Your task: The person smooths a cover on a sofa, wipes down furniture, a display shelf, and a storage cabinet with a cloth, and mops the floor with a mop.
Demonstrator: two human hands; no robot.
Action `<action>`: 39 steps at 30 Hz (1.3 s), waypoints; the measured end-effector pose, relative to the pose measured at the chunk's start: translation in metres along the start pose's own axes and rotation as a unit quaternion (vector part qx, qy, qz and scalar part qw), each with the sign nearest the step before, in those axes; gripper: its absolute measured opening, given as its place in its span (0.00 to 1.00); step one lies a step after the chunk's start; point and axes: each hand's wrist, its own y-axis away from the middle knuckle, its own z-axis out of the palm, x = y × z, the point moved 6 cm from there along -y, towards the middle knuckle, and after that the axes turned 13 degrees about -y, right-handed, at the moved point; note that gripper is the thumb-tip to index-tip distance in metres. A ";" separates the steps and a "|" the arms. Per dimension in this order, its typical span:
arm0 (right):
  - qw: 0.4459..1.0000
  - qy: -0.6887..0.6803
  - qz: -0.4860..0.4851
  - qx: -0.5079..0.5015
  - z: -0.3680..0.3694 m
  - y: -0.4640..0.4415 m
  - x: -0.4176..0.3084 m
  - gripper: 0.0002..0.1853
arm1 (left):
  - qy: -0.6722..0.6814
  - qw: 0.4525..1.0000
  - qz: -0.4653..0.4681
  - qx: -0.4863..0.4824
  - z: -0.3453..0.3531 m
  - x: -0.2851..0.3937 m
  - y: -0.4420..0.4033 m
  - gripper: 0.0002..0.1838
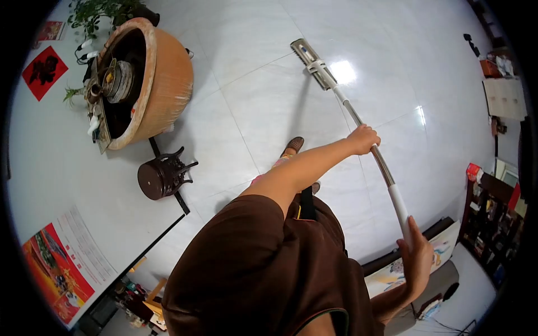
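Observation:
A flat-headed mop stretches across the view, its long pole (383,167) part metal and part white. The wide mop head (311,64) rests on the shiny tiled floor. My left hand (364,139) is closed around the metal part of the pole, midway along it. Lower down, my right hand (417,259) holds the white end of the handle, with a finger stretched along it; its palm side is partly hidden. My shoe (292,145) shows on the floor beneath my left forearm.
To the left stands a large clay tub (168,84) with items inside. Near it is a dark wooden stool (159,178). A plant (103,11) is at the top left. Crowded dark shelves (493,218) stand at the right, and a patterned cushioned seat (392,274) lies behind my right hand.

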 end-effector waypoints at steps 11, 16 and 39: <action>0.986 -0.069 -0.076 -0.132 -0.044 -0.060 -0.051 0.34 | 0.040 0.991 -0.123 -0.030 -0.068 -0.052 0.065 0.14; 0.960 -0.078 -0.154 -0.223 0.025 -0.115 -0.087 0.29 | 0.015 0.984 -0.166 0.055 -0.095 -0.129 0.145 0.19; 0.950 -0.290 -0.096 -0.067 0.118 -0.173 -0.086 0.21 | -0.208 0.929 -0.299 -0.061 -0.070 -0.260 0.098 0.22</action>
